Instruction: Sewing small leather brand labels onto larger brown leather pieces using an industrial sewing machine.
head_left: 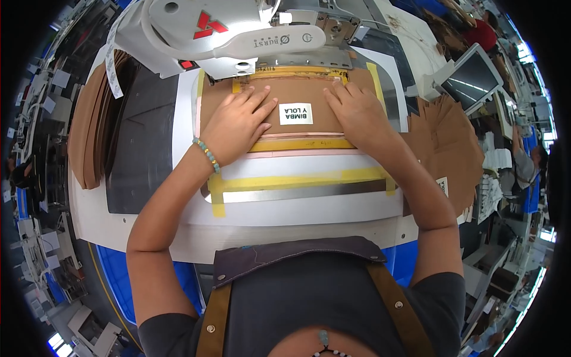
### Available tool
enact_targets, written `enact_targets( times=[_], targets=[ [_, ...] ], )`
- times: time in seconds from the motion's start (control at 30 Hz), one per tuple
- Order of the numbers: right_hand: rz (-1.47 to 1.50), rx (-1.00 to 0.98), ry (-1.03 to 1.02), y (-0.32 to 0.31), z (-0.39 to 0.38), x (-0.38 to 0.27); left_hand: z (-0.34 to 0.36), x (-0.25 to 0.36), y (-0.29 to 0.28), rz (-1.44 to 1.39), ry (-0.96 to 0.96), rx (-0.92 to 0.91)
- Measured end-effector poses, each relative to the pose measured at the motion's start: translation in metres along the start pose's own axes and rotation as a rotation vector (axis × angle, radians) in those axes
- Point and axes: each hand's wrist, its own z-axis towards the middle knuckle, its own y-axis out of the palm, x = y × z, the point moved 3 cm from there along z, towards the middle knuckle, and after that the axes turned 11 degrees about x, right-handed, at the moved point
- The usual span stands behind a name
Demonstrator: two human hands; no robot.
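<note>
Apron bib (297,256) lay nearest. At the worktable's (98,223) left edge stood stacked brown panels (86,128), apparently pending. Left hand (237,117) lay open, flat on a brown panel (300,89) toward the far edge; its white label (296,113) was placed, stitching unconfirmed. Sewing machine (178,30) obstructed behind. Right hand (357,116) lay likewise. Panel pile (449,134), one labelled, occupied the right edge.

Factory workshop, industrial sewing machine (172,27)
</note>
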Motion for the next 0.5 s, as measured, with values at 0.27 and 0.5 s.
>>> enact_targets(
  times=[0.27, 0.5],
  targets=[
    [0.064, 0.057, -0.027, -0.002, 0.004, 0.001, 0.001, 0.001, 0.004, 0.037, 0.004, 0.036],
    [0.093, 0.065, -0.027, -0.002, 0.011, 0.001, -0.001, 0.000, 0.001, 0.053, -0.008, 0.068]
  ],
)
